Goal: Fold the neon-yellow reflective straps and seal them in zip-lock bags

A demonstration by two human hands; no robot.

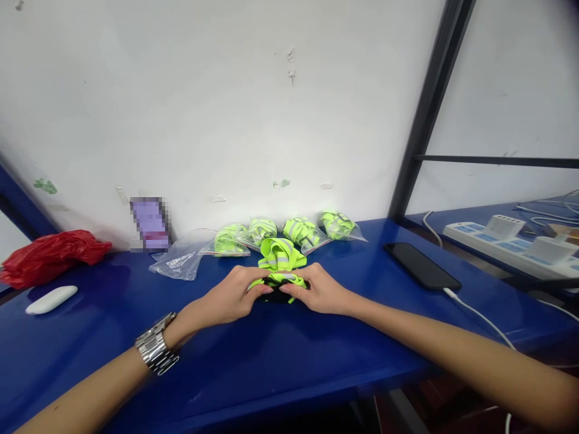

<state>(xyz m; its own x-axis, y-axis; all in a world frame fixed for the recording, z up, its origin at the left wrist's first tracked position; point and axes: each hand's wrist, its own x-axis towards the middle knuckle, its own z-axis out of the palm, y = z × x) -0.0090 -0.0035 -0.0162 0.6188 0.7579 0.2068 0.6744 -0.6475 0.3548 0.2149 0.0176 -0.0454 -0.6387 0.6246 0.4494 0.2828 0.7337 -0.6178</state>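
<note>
Between my two hands is a bunched neon-yellow reflective strap (289, 278) with black parts, held just above the blue table. My left hand (235, 293) closes on its left side, thumb on the near face. From the right, my right hand (323, 290) grips the other side in the same way, and the thumbs nearly meet. Right behind stands a looped neon-yellow band with grey stripes (281, 254); whether it joins the held piece I cannot tell. The fingers behind the bundle are hidden.
Several clear bags of neon straps, one a bagged strap (301, 232), line the wall. Left are an empty plastic bag (178, 260), a propped phone (151, 224), a red plastic bag (54, 256) and a white case (52, 299). Right lie a charging phone (423, 266) and power strip (515, 244).
</note>
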